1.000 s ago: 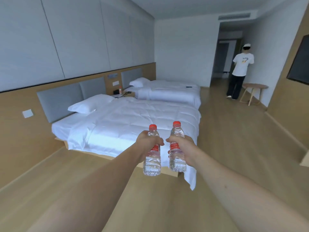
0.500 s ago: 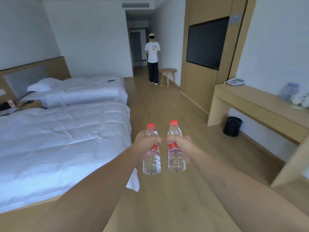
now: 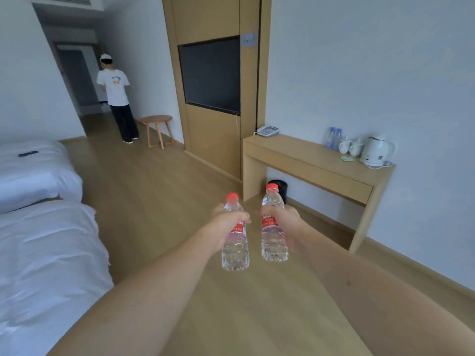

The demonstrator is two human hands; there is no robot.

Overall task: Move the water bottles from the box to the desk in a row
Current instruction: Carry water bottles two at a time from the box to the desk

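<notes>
Hotel room, wood floor, and the desk (image 3: pixel 318 160) has swung into full view on my right since half a second ago. My left hand (image 3: pixel 226 224) grips one water bottle (image 3: pixel 235 249), my right hand (image 3: pixel 285 222) grips the other bottle (image 3: pixel 273 240), both upright, side by side, well short of the desk. A kettle (image 3: pixel 375 151) now shows there; the beds have slid left.

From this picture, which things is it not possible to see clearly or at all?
Head view only:
- The box: outside the frame.
- Label text on the bottle in the left hand: mostly covered by the fingers.
- Label text on the bottle in the right hand: too small, blurred.
- Blue bottles on the desk: blurred, partly behind the cups; count uncertain.
</notes>
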